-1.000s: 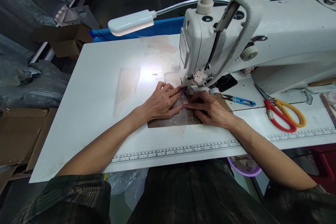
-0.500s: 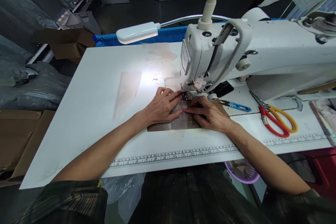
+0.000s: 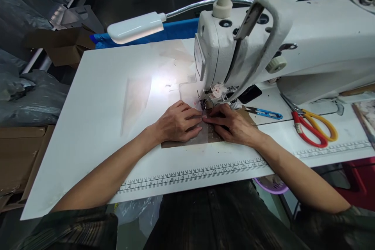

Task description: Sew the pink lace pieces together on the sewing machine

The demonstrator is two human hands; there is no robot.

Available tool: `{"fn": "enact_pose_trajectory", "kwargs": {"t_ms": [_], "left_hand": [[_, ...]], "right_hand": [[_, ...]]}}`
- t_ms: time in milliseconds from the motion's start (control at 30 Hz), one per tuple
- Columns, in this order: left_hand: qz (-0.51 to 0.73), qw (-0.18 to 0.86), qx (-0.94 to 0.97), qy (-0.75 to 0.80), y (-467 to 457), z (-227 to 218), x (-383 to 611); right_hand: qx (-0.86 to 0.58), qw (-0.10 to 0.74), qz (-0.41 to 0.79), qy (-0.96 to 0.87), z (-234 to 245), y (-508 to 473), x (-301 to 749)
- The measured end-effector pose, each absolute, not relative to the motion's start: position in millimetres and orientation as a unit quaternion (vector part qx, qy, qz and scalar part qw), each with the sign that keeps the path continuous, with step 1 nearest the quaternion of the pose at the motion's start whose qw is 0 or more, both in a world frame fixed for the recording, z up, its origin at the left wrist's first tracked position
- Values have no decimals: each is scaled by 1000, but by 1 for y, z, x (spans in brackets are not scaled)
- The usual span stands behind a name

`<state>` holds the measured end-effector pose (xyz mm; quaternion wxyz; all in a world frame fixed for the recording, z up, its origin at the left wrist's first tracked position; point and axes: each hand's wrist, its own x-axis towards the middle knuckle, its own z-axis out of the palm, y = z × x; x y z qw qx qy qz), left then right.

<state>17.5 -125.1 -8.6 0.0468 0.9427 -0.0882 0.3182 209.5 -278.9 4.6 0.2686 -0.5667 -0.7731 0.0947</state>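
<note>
My left hand (image 3: 180,122) lies flat with its fingers stretched out over a piece of sheer, pale fabric (image 3: 202,137), left of the presser foot (image 3: 202,104). From the other side, my right hand (image 3: 231,125) has bent fingers closed at the fabric's edge, just in front of the foot. Its fingertips almost meet those of my left hand. Beneath the fabric is a brown plate (image 3: 172,144). The white sewing machine (image 3: 215,43) stands over the work, with a pale ruffled scrap (image 3: 218,90) on its front. The needle point is too small to make out.
Blue thread snips (image 3: 268,113) and red-and-yellow scissors (image 3: 315,127) lie to the right. Another sheer piece (image 3: 134,101) rests on the white table (image 3: 99,86) at left. A lamp (image 3: 136,27) hangs above. A printed ruler (image 3: 187,177) runs along the front edge.
The view has shifted closer, so the machine looks larger. My left hand's fingers have drawn back slightly from the presser foot; the right fingertips remain near the fabric's edge.
</note>
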Motion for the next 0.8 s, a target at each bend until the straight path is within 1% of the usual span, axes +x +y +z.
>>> {"fn": "enact_pose_trajectory", "kwargs": {"t_ms": [233, 367, 800], "left_hand": [[279, 34, 958, -58, -124, -6, 17], [258, 30, 965, -34, -122, -9, 18], [224, -15, 974, 21, -121, -3, 22]], "right_hand": [[-588, 250, 74, -766, 3, -279, 208], [-585, 253, 78, -766, 2, -280, 208], [-593, 243, 58, -765, 2, -282, 204]]}}
